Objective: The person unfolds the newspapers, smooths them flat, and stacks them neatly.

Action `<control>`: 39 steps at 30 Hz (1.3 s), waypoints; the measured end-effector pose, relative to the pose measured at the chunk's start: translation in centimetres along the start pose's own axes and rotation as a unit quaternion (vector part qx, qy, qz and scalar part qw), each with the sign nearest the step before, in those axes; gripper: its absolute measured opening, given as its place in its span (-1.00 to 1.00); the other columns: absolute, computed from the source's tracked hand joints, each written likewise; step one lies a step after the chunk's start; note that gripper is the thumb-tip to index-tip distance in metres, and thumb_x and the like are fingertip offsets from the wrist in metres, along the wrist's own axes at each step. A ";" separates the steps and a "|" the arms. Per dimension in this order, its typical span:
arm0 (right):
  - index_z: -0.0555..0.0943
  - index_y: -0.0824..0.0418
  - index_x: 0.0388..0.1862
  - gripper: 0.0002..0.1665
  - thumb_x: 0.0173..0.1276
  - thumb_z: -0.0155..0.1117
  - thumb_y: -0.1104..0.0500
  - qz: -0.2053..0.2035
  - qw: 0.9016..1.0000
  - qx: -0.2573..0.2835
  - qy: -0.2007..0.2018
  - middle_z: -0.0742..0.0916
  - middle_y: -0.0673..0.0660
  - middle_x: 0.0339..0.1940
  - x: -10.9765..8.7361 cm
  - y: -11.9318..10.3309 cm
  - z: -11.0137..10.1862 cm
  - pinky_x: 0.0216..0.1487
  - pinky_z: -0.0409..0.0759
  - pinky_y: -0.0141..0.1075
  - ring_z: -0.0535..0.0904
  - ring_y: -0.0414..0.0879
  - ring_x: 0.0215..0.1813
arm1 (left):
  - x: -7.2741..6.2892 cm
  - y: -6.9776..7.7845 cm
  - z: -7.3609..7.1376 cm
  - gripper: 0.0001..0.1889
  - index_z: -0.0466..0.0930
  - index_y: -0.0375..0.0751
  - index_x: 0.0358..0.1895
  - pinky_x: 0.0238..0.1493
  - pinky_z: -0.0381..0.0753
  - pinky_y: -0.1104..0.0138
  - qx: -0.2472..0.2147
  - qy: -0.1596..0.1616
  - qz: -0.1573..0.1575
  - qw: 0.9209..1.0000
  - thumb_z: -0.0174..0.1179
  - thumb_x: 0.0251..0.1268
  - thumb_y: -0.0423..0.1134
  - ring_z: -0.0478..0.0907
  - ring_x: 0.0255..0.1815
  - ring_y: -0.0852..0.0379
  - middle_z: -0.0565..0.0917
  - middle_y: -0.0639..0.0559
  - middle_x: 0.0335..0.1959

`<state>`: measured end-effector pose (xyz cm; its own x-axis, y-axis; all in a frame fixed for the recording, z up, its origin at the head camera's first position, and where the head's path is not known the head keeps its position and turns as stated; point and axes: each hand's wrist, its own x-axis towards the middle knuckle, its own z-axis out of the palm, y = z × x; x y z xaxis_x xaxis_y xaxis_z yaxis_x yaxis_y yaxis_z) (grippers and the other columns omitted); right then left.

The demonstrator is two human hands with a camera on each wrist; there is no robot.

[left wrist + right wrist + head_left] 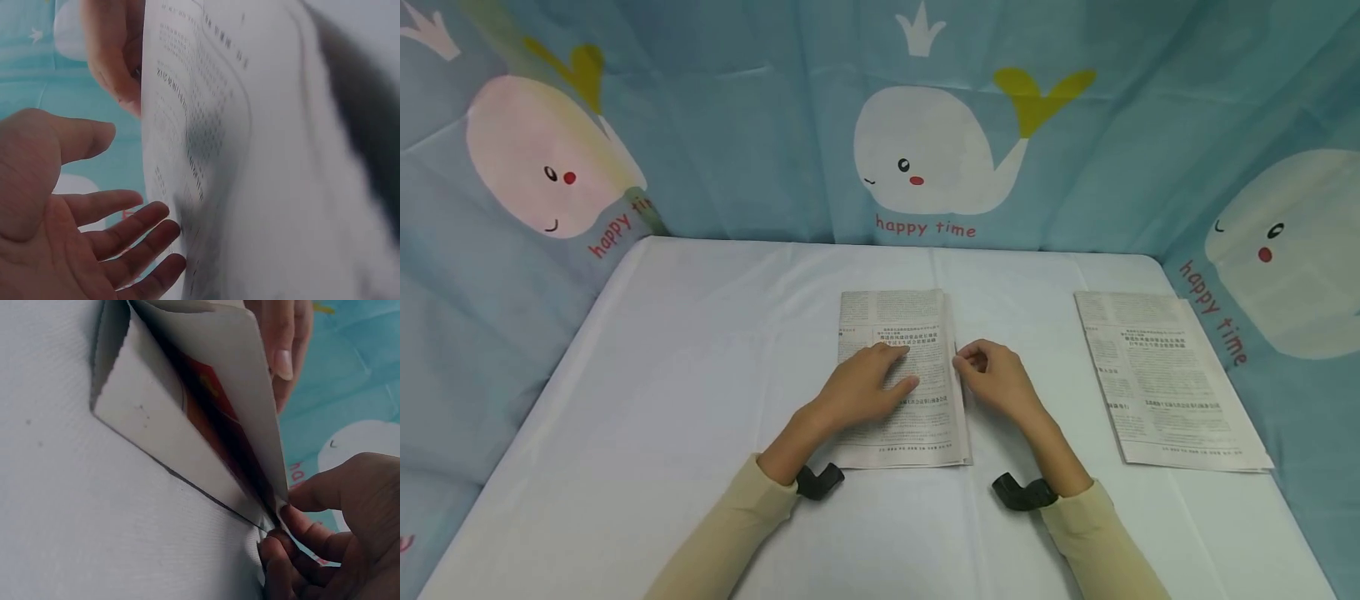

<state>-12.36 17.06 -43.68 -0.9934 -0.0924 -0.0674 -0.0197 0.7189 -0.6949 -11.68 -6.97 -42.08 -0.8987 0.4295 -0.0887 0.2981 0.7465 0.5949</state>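
Observation:
A folded newspaper (917, 433) with printed columns lies flat at the middle of the white table. On its upper face rests my left hand (861, 387), fingers extended and thumb spread apart. My right hand (1000, 379) pinches the newspaper's right edge between thumb and fingertips. In the right wrist view the layers of the newspaper (144, 406) gape apart near that pinch, and a red and orange printed area shows inside the fold. The left wrist view has the printed sheet (181, 112) right at the fingertips of my left hand.
A second folded newspaper (1180, 375) lies at the right side of the table. The white tablecloth (685, 358) spreads out to the left. Behind the table hangs a blue curtain (737, 150) with whale prints. A black wrist mount (1024, 492) sits on the right wrist.

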 end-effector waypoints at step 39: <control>0.44 0.20 0.56 -0.40 0.58 0.20 0.19 0.026 0.969 0.238 -0.062 0.69 0.35 0.27 -0.6 -1.7 1.1 -0.06 0.77 -0.29 0.76 -0.04 0.01 | 0.2 0.9 1.6 -0.40 0.51 -0.21 0.48 0.21 0.73 0.13 -0.218 -0.007 -0.006 0.976 0.10 0.64 0.13 0.78 0.19 0.06 0.71 -0.11 0.31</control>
<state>-11.58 15.14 -43.27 -0.9702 -0.1670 -0.1758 0.1136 0.3274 -0.9380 -11.05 -5.46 -42.85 -0.8958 0.4314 -0.1073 0.1197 0.4665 0.8764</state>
